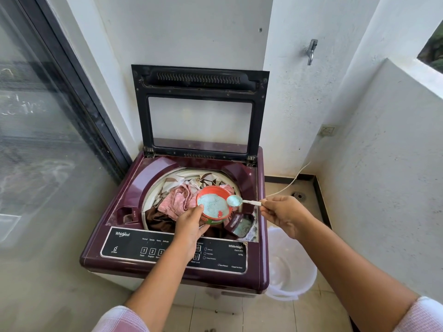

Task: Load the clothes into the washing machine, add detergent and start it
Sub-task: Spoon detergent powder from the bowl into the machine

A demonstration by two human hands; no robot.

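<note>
The left grip [189, 226] curls round a red detergent tub [213, 208], holding it over the clothes [176, 200] in the open washing machine [134, 188], towards the drum's near right. The right grip [285, 215] pinches the handle of a spoon [244, 201] heaped with pale blue powder at the tub's right rim. A white bucket [291, 267] stands right of the machine

A beige tiled floor [299, 315] fills the lower frame. On it stands a maroon-topped washing machine [134, 188] at centre, with a white plastic bucket [291, 267] just to its right. A floor drain [298, 195] and a white cord [285, 188] lie at middle right.
</note>
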